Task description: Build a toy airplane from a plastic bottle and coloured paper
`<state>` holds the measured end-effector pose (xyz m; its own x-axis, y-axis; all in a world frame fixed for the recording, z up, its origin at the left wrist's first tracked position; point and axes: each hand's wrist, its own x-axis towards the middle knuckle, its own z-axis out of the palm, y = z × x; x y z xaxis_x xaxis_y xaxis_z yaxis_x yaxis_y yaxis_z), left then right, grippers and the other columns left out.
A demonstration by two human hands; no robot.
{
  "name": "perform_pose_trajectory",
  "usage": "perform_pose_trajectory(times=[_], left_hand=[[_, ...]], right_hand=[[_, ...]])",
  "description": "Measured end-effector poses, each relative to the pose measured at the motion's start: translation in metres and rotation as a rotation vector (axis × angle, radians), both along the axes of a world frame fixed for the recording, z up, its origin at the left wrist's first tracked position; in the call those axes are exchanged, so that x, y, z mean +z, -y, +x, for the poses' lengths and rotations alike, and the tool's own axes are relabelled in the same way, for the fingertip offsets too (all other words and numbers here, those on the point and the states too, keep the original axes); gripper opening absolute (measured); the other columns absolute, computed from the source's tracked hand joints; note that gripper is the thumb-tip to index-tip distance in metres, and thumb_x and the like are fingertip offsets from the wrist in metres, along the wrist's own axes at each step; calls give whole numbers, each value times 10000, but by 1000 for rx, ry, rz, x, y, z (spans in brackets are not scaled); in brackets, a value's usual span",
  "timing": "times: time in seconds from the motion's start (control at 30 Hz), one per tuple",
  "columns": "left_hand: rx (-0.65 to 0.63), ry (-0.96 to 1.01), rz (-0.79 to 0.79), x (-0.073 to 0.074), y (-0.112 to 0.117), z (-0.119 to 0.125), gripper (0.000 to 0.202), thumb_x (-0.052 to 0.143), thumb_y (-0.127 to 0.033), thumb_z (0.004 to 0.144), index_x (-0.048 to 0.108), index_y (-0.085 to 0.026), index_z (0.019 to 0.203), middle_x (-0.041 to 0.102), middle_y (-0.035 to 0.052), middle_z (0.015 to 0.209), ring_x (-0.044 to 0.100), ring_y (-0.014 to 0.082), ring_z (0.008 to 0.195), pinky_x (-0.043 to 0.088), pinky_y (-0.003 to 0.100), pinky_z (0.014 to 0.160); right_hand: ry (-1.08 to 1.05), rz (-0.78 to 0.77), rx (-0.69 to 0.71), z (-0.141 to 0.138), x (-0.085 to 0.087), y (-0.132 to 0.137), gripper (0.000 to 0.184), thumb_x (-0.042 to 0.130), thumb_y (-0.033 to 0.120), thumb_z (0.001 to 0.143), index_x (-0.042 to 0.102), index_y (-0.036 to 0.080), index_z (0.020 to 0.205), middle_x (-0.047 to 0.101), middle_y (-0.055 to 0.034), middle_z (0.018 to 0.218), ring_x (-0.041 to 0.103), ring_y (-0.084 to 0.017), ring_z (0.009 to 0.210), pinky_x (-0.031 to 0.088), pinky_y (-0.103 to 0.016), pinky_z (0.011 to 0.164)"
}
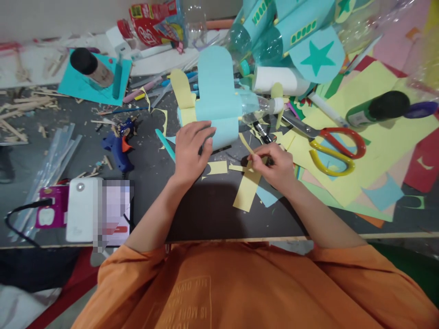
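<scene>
A plastic bottle (257,104) lies on its side, wrapped in light blue paper (217,109) with rounded wing-like flaps and a yellow paper tail (180,87); its white cap points right. My left hand (194,151) rests on the near left part of the wrap, its fingers spread and thumb apart. Between thumb and forefinger of my right hand (274,164) is a thin yellow paper strip (246,144), just below the bottle. Yellow paper scraps (247,189) and a blue scrap (267,197) lie beneath that hand.
Scissors (334,151) with red and yellow handles lie right, on coloured paper sheets (373,87). Left are a blue glue gun (118,148), glue sticks (51,169) and a white power bank (84,210). Another blue-papered bottle plane (295,36) and a dark-capped bottle (380,107) stand beyond.
</scene>
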<state>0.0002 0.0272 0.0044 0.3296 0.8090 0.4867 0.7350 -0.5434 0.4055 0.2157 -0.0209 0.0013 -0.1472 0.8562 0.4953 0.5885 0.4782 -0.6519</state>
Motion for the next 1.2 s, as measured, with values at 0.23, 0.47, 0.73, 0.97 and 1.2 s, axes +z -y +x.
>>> perform_pose_trajectory(times=[0.23, 0.47, 0.73, 0.97, 1.2], left_hand=[[-53, 47, -41, 5, 3, 4, 415, 260, -404, 962, 631, -218, 973, 693, 68, 965, 603, 179, 955, 433, 341, 849], [-127, 302, -345, 8, 12, 12, 365, 448, -535, 864, 575, -195, 905, 625, 6, 738, 522, 92, 588, 439, 235, 617], [-253, 182, -538, 17, 12, 13, 337, 551, -517, 810, 629, -200, 895, 485, -40, 626, 435, 78, 527, 357, 214, 545], [-355, 214, -630, 27, 19, 17, 263, 547, -355, 832, 644, -179, 663, 506, -1, 663, 502, 101, 623, 378, 222, 565], [-104, 710, -1084, 33, 18, 11, 210, 510, -368, 858, 606, -187, 812, 598, -42, 543, 314, 21, 273, 236, 199, 319]], right_hand=[[-35, -24, -1, -2, -4, -1, 103, 536, 159, 809, 518, 235, 742, 629, 11, 693, 586, -121, 580, 467, -259, 510], [-72, -90, 70, -11, 5, -2, 114, 515, 138, 811, 545, 231, 751, 640, -5, 709, 611, -134, 639, 497, -276, 568], [-125, -151, 234, -11, 17, -1, 148, 474, 104, 777, 524, 223, 707, 594, 16, 645, 559, -119, 589, 461, -261, 564], [141, -269, 151, 20, 42, 9, 181, 506, 209, 855, 558, 255, 1022, 664, -52, 925, 642, -173, 775, 507, -309, 677], [646, -379, -405, 143, 20, 16, 549, 667, 125, 658, 565, 178, 1195, 634, -255, 1078, 597, -362, 958, 457, -480, 751]])
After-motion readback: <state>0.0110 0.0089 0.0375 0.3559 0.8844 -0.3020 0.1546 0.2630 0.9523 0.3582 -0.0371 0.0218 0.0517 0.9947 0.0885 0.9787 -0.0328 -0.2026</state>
